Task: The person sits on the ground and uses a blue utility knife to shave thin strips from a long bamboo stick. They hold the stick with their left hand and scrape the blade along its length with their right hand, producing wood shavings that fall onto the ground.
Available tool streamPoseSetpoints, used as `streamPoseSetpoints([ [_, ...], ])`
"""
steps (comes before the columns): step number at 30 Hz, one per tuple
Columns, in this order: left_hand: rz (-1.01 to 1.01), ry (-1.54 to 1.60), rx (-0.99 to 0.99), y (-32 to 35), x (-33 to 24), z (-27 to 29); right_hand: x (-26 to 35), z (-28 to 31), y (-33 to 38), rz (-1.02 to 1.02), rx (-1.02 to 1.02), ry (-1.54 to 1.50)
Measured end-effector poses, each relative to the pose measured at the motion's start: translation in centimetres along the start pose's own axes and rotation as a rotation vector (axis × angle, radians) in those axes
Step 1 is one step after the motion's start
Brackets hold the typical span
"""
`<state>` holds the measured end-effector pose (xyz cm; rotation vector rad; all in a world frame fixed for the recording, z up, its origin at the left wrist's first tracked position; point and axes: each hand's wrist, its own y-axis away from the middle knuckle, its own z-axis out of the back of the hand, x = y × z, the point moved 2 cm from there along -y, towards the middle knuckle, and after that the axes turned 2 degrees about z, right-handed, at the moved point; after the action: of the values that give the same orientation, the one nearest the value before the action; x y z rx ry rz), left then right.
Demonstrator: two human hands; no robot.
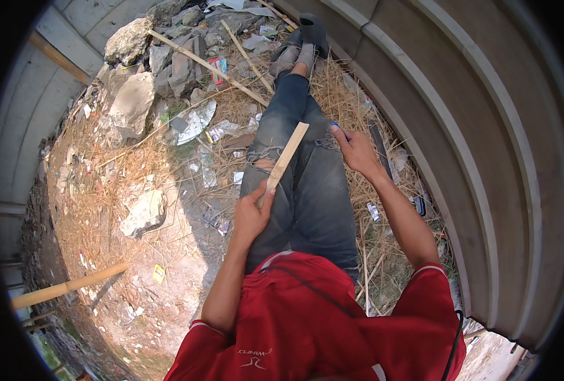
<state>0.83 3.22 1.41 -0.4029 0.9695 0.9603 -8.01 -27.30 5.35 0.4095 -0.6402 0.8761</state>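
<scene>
My left hand is closed round the lower end of a flat, pale bamboo strip. The strip slants up and away over my thighs, its far end cut square. Above my right thigh, my right hand is closed on a small blue object. Only its tip shows by the thumb, so its kind cannot be made out. A gap separates the blue object from the strip. My legs in dark, torn jeans stretch out ahead, crossed at the ankles.
Straw and litter cover the ground. Several rocks are piled at the far left, with long bamboo sticks lying beside them. A ribbed metal sheet wall curves close along my right. A bamboo pole juts in at the left.
</scene>
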Motion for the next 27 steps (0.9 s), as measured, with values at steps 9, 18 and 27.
streamPoseSetpoints([
  [9, -0.061, -0.213, 0.002, 0.1, -0.2, 0.3, 3.0, -8.7, 4.9, 0.248, 0.213, 0.095],
  [18, 0.009, -0.321, 0.019, 0.4, -1.6, 0.3, 0.8, -6.7, -0.6, 0.044, 0.070, 0.227],
  [27, 0.017, -0.152, 0.037, 0.5, -0.3, 0.7, 2.1, -8.6, 2.6, 0.138, 0.173, 0.228],
])
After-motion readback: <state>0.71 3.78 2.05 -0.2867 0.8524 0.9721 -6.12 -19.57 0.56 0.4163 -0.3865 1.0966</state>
